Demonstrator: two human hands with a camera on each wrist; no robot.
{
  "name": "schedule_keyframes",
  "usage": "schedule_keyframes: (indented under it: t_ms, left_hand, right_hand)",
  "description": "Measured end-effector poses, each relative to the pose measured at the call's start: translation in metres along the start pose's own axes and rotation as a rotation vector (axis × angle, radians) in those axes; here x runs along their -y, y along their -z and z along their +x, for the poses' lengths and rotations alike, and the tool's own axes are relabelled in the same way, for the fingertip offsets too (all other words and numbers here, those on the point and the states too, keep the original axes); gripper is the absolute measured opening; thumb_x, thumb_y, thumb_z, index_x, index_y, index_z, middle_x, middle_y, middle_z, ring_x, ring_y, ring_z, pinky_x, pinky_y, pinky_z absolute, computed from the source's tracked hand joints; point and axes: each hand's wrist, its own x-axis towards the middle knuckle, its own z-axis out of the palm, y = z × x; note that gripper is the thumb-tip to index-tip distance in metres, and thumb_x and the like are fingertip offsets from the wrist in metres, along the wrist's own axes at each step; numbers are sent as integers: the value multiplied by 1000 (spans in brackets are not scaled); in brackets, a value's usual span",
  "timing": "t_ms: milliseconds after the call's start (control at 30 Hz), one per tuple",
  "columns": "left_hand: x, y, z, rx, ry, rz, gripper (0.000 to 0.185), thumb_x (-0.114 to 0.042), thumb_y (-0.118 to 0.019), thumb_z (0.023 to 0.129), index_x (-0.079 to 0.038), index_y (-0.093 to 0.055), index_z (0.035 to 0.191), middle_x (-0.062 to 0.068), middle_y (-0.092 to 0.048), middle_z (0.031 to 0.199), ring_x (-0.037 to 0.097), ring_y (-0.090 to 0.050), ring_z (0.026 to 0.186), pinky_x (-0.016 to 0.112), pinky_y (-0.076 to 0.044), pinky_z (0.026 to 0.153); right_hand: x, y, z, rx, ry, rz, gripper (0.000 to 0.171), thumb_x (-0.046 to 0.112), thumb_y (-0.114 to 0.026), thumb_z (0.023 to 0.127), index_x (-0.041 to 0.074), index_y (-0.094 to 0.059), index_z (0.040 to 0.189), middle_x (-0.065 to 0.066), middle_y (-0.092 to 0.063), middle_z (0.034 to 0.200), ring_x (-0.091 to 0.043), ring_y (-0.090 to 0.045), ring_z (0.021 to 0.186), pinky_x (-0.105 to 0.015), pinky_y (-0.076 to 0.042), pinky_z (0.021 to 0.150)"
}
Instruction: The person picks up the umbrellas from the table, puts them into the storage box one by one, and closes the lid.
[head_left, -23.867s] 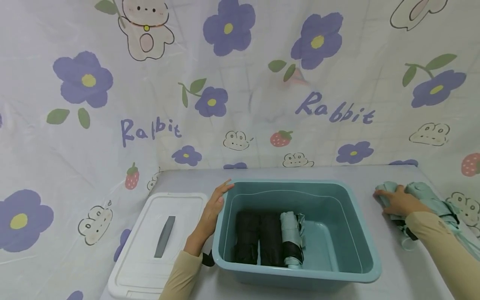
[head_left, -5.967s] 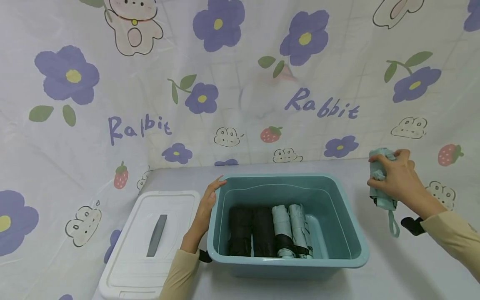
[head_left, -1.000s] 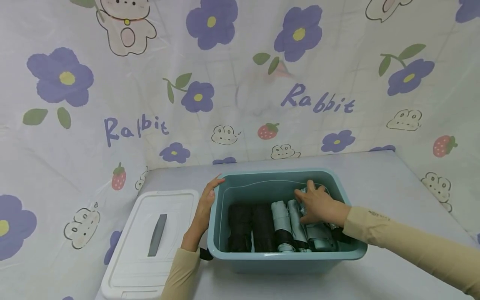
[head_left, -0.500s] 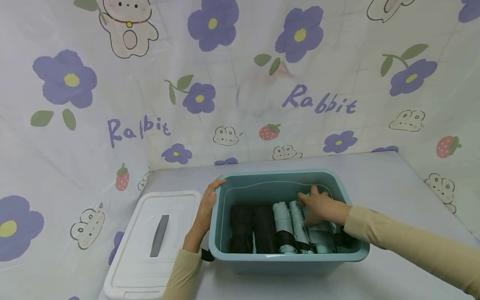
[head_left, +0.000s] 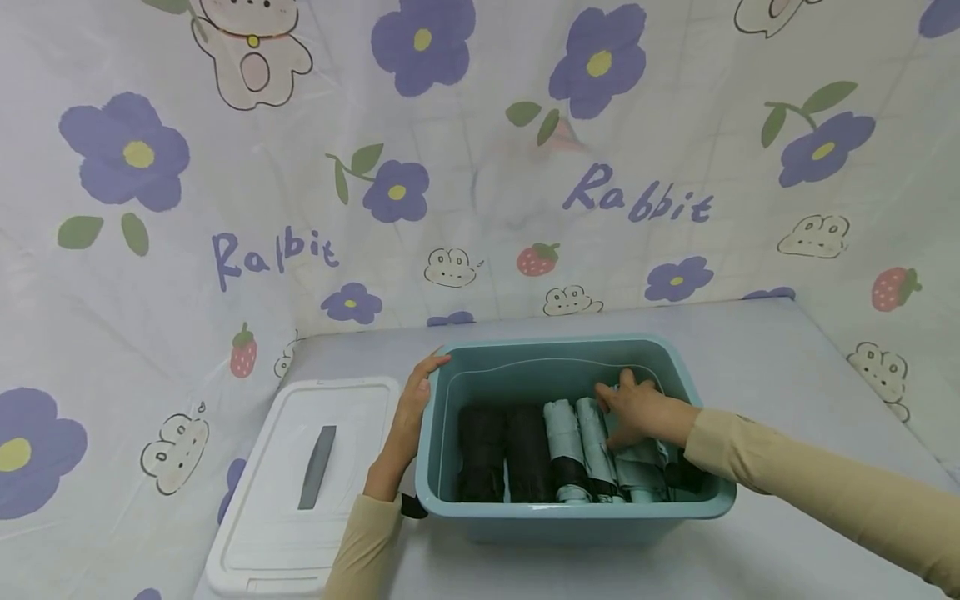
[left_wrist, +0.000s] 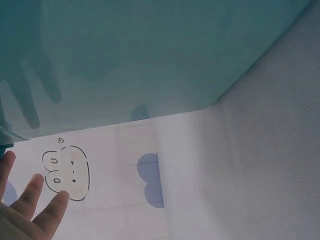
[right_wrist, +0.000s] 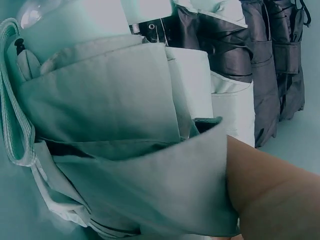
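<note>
The blue-green plastic bin [head_left: 570, 511] holds a row of folded umbrellas. At its left lie a black umbrella [head_left: 482, 450] and another black umbrella [head_left: 529, 450]. Beside them are a pale green umbrella [head_left: 562, 427] with a dark band and a second pale green umbrella [head_left: 592, 427]. My right hand [head_left: 637, 410] reaches into the bin's right part and grips a looser pale green umbrella [right_wrist: 110, 100], whose wrist loop [right_wrist: 20, 155] shows in the right wrist view. Its fingers are mostly hidden there. My left hand [head_left: 408, 408] rests at the bin's left side, fingers extended and spread.
A white lid [head_left: 255, 500] with a grey handle [head_left: 317, 467] lies on the table left of the bin. The pale tabletop [head_left: 757, 358] extends to the right. Behind stands a curtain [head_left: 495, 208] printed with flowers and rabbits.
Earlier the right hand was over pale green umbrellas on the table at right, then lifted one; that umbrella is now inside the bin. Over the last second the hands barely move.
</note>
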Motion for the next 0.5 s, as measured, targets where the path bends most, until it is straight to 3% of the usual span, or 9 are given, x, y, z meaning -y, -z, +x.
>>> schedule_keyframes:
  t_ms: [233, 333, 500]
  left_hand:
    - [-3, 5, 0, 19, -5, 90, 42, -1, -22, 97, 9, -37, 134, 29, -24, 145, 42, -22, 135, 63, -17, 104]
    - [-6, 9, -1, 37, 18, 158, 42, 0, -23, 97, 5, -37, 136, 26, -27, 146, 41, -22, 136, 63, -17, 105]
    - [-11, 12, -2, 93, 84, 184, 43, -6, -21, 100, 0, -32, 142, 22, -26, 147, 36, -21, 137, 61, -18, 106]
  right_hand:
    - [2, 2, -3, 31, -8, -5, 46, 35, -76, 75, 11, -40, 92, -26, -42, 99, -28, -43, 64, -40, -39, 61]
    - [4, 4, -5, 51, -18, -3, 45, 34, -75, 76, 11, -40, 93, -27, -41, 100, -29, -43, 66, -40, -40, 62]
    - [7, 6, -9, 72, -27, 5, 41, 35, -74, 78, 11, -46, 94, -27, -41, 105, -30, -42, 70, -40, -40, 64]
